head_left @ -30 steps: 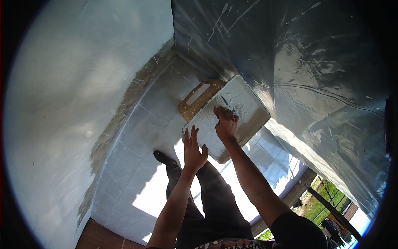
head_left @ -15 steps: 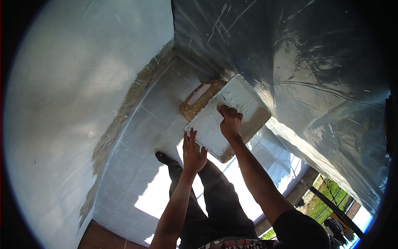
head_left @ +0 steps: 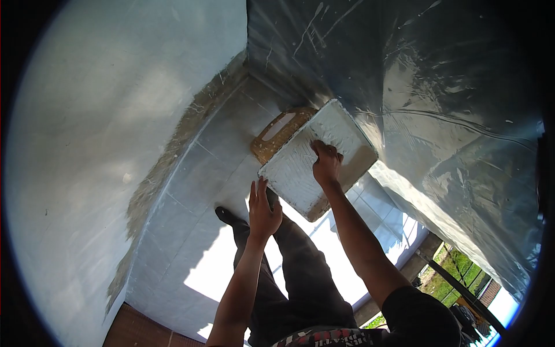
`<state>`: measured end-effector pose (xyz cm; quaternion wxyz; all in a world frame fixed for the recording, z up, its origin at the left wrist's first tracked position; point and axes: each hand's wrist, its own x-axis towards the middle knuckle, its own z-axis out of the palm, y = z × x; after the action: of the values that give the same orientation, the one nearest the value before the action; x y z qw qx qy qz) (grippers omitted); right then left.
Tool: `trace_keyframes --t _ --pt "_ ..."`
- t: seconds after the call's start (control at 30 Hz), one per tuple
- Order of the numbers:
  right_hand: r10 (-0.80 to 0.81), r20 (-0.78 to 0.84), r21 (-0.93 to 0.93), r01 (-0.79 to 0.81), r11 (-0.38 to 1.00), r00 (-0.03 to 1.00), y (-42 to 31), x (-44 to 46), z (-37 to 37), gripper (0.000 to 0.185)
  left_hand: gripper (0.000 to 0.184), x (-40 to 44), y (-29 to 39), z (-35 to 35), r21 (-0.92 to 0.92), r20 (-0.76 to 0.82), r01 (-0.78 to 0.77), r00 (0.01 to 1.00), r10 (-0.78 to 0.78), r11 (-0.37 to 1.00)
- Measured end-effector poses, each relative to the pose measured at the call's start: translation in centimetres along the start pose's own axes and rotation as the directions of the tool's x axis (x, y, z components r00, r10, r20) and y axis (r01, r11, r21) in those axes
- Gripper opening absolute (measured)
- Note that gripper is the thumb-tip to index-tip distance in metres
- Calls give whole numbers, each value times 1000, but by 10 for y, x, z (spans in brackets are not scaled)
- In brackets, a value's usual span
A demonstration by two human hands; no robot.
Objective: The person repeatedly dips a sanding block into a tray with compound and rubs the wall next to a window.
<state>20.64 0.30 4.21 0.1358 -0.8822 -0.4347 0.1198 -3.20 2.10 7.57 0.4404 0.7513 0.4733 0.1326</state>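
Note:
A white paint tray [head_left: 295,185] smeared with wet white paint lies tilted in front of me, its rim crusted. My right hand [head_left: 327,165] is over the tray, fingers curled together against the painted surface. Whatever they may hold is hidden beneath them. My left hand [head_left: 265,214] is by the tray's near left corner, fingers stretched and apart, holding nothing. Its fingertips are very close to the rim; I cannot tell if they touch. Partly under the tray is a brown, paint-speckled piece [head_left: 278,136] with a long oval slot.
A white wall [head_left: 104,115] with a rough unpainted strip along its base rises on the left. Dark plastic sheeting [head_left: 451,75] hangs on the right. Grey floor tiles [head_left: 191,191] lie below, partly sunlit. A post [head_left: 465,295] and grass are at lower right.
My right hand has shifted slightly right and up across the tray. My left hand has moved a little left, its fingers now slightly farther from the tray. The view has shifted slightly.

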Motion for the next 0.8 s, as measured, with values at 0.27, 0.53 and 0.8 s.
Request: trace_keyframes --t 0.27,0.53,0.8 --pt "-113 231 -66 132 989 966 -1 -70 -16 42 72 -10 6 -22 16 -28 67 997 -66 998" --pt "-48 580 811 -571 126 813 -58 -31 -101 37 80 -30 49 -124 -17 -198 28 980 -31 999" --pt "-501 427 828 -548 -117 753 -255 -24 -175 38 74 -66 62 -295 79 -572 9 820 38 997"
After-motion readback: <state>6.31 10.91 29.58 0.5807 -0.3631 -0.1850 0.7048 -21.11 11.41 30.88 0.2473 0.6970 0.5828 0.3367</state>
